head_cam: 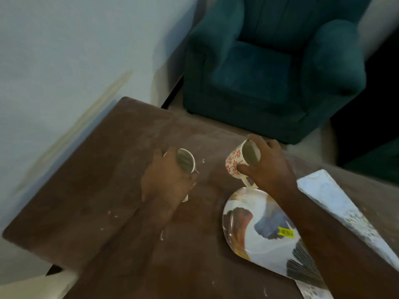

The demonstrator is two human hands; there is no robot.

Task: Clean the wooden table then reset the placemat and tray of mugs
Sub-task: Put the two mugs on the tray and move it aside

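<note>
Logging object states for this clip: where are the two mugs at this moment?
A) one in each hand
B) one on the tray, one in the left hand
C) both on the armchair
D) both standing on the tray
A: the left hand grips one mug and the right hand grips the red-flowered mug; neither stands on the tray.

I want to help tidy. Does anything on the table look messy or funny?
The wooden table looks dusty, with white bits scattered across it. The tray sits crooked, partly off the placemat, at the right edge. It holds no mugs: the left hand holds a white mug and the right hand a flowered mug, both tilted.
</note>
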